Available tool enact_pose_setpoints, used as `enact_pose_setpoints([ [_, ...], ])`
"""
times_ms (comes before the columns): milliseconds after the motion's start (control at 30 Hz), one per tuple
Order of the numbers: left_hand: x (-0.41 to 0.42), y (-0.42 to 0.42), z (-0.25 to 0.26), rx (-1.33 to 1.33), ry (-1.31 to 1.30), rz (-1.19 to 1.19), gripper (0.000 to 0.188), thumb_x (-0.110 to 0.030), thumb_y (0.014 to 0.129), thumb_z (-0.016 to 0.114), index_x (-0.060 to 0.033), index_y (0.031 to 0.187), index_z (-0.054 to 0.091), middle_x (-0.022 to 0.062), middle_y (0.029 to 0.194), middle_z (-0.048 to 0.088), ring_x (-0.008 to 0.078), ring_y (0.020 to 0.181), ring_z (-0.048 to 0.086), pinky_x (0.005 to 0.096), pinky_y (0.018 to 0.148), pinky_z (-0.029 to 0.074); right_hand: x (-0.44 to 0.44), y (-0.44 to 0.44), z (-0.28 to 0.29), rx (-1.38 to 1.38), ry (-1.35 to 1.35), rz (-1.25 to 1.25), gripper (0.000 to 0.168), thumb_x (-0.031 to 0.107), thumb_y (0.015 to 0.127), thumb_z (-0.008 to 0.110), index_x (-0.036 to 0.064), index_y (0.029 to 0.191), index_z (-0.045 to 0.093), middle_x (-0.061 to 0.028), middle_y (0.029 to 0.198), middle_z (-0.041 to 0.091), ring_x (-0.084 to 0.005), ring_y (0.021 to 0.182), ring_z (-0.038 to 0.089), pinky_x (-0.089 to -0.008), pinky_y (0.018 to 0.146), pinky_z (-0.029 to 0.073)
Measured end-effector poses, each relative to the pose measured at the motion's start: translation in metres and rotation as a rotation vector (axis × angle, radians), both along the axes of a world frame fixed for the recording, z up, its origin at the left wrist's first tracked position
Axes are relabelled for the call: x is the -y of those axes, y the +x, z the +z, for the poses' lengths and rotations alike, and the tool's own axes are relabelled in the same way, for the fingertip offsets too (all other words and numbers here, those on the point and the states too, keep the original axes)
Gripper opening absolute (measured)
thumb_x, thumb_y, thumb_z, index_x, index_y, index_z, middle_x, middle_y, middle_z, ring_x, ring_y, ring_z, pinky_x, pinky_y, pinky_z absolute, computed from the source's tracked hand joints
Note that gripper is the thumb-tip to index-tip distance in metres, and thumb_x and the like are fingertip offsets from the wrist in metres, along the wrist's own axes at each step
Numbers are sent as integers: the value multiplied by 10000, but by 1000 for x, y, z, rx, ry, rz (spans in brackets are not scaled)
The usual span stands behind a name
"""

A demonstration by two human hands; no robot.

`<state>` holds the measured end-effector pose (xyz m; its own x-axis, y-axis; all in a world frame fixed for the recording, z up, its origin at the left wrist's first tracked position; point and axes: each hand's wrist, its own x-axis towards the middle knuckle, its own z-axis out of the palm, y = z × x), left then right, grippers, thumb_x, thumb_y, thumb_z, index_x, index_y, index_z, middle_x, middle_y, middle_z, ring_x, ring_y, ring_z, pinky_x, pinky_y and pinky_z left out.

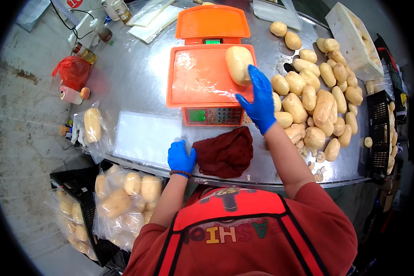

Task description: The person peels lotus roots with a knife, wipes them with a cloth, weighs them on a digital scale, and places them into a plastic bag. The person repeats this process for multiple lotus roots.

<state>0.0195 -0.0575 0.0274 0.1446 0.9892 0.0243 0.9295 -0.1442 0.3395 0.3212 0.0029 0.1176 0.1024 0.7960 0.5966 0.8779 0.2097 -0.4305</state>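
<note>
A large peeled lotus root section [238,65] rests on the orange tray [200,82] of a digital scale, near its right edge. My right hand [258,100], in a blue glove, is at the lower right side of that piece, fingers spread, the forefinger touching or nearly touching it; whether it grips is unclear. My left hand [181,157], also gloved in blue, lies on the table between a stack of clear plastic bags [146,138] and a dark red cloth [226,151], its thumb beside the cloth. Many peeled lotus root pieces [295,107] are heaped to the right.
A bagged lotus root [92,125] lies at the table's left end. Bagged pieces [115,203] fill a black crate [79,186] below the front edge. A white foam box [355,45] and another black crate [377,134] stand right. Bottles and a red bag [74,70] stand left.
</note>
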Motion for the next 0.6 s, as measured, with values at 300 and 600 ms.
enact_pose_setpoints([
  [300, -24, -33, -35, 257, -117, -28, 185, -245, 819, 641, -61, 816, 617, 134, 814, 588, 313, 746, 587, 410, 694, 480, -44, 29, -27, -335, 44, 2, 708, 153, 704, 769, 14, 1314, 438, -183, 1259, 523, -321, 1122, 536, -377, 950, 441],
  [600, 3, -35, -30, 218, 55, -55, 268, -299, 774, 696, -75, 865, 581, 131, 897, 563, 322, 825, 572, 410, 696, 473, 50, 16, -16, -2228, -240, 658, 624, 346, 883, 560, 72, 1396, 334, -188, 1352, 439, -423, 1204, 460, -378, 779, 550],
])
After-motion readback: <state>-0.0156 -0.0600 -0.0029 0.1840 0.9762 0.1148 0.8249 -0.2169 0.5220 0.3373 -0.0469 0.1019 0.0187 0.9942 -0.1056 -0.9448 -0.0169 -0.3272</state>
